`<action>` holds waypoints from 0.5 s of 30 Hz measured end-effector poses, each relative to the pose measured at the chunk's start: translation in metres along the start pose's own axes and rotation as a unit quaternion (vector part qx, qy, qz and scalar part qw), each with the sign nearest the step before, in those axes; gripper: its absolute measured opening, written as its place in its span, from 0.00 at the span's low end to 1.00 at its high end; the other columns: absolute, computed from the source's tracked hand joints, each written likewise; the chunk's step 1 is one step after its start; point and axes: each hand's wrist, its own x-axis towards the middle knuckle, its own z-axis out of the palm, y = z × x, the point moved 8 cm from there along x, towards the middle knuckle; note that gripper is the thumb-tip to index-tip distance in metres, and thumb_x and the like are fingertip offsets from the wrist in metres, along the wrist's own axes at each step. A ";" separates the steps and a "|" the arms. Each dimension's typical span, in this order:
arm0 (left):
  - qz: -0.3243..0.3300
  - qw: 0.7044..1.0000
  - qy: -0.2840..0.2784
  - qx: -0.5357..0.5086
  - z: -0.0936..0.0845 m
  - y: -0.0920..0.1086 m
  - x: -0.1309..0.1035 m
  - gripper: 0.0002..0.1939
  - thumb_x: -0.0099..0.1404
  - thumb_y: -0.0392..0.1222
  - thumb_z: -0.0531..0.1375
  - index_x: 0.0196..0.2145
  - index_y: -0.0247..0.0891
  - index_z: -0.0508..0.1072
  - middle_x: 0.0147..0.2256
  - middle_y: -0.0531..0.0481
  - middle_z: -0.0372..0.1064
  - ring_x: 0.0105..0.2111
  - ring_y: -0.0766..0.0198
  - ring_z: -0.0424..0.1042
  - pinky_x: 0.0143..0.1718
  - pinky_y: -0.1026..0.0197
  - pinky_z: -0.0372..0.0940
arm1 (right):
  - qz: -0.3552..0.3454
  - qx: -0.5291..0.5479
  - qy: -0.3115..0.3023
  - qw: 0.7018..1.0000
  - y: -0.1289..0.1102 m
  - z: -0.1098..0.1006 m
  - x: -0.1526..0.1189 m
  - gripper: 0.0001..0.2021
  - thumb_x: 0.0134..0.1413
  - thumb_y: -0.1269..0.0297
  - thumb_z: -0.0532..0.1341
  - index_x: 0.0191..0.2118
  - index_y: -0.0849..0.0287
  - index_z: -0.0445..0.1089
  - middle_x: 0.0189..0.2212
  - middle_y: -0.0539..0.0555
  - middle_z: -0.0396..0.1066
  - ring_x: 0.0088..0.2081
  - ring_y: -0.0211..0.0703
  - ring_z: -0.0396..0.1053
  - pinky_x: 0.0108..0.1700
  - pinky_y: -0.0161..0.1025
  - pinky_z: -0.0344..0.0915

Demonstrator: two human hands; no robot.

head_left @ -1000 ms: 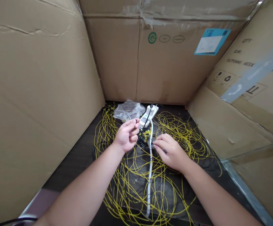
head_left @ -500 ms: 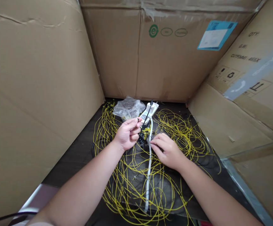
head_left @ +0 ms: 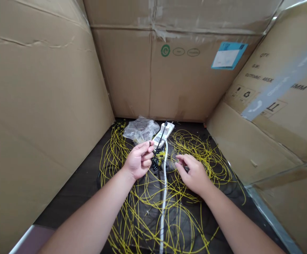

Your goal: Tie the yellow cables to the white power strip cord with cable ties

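Observation:
My left hand [head_left: 139, 161] is closed in a pinch on a small black piece [head_left: 150, 144], its far end just past the thumb and forefinger. The kind of piece is too small to make out. To the right, my right hand [head_left: 192, 173] hovers over yellow wires [head_left: 192, 144], thumb and forefinger curved with a gap between their tips. Nothing held shows in it. Between the hands lies a pile of small black and yellow pieces [head_left: 159, 160], beside a white cable [head_left: 165, 183]. More loops of thin yellow wire [head_left: 142, 201] spread below both forearms.
A white power strip [head_left: 164, 133] with a black plugged-in cord lies beyond the hands. Left of it is a crumpled clear plastic bag [head_left: 140, 129]. Cardboard walls rise at the left [head_left: 44, 106], back [head_left: 132, 77] and right [head_left: 264, 148] around the dark surface [head_left: 76, 187].
My right hand has moved right, away from the white cable and pile, and its fingertips have parted. My left hand keeps its pinch. The camera view has shifted slightly.

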 end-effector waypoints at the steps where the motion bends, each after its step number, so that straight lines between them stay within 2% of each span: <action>1: 0.000 1.000 0.000 0.001 0.000 0.000 0.000 0.07 0.57 0.34 0.60 0.36 0.31 0.69 0.24 0.57 0.54 0.14 0.81 0.43 0.09 0.78 0.42 | 0.007 -0.001 0.007 1.000 0.003 -0.002 0.000 0.08 0.55 0.67 0.55 0.41 0.59 0.66 0.29 0.54 0.66 0.33 0.45 0.65 0.38 0.44 0.65; 15: -0.006 1.000 0.008 0.002 -0.002 -0.002 0.001 0.07 0.57 0.34 0.60 0.36 0.31 0.69 0.24 0.57 0.54 0.14 0.81 0.44 0.10 0.78 0.41 | 0.016 0.008 0.044 0.999 0.011 -0.010 0.004 0.08 0.56 0.66 0.55 0.39 0.58 0.69 0.33 0.56 0.69 0.36 0.45 0.67 0.40 0.43 0.66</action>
